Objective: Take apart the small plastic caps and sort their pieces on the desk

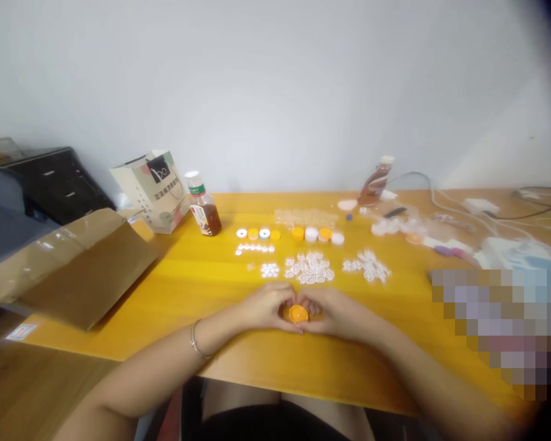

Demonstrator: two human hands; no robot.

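Observation:
Between my two hands is a small orange round cap (298, 314), its hollow side facing me and a small pale spot at its middle. My left hand (270, 304), with a bracelet on the wrist, curls its fingers and thumb around the left side. My right hand (334, 311) is closed around the right side, and the thumbs meet near the cap's lower edge. Just beyond lie a pile of white spoked plastic pieces (310, 268) and a cluster of small white discs (270, 270). Farther back stand rows of white and orange caps (297, 233) and short rings (253, 234).
An open cardboard box (87, 282) takes up the left side, near a paper bag (151, 196) and a bottle of brown liquid (206, 211). More spoked pieces (370, 266) lie to the right. A second bottle (375, 184), cables and clutter fill the back right.

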